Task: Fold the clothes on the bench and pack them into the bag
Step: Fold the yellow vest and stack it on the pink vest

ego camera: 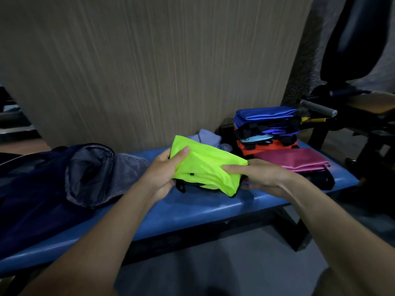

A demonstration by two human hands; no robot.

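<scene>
Gripping one neon-yellow garment (206, 167), left hand (165, 171) and right hand (259, 175) pinch it.

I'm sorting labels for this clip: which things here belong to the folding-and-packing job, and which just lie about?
Job: neon yellow garment, gripped by left hand and right hand; folded stack; pink garment; lilac cloth; open bag; bench.

Lying about: gym equipment; wall panel.

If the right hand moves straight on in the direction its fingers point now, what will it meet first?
The right hand points left across the neon yellow garment that it grips, so it would probably meet the left hand holding the other end first; depth is unclear.
</scene>
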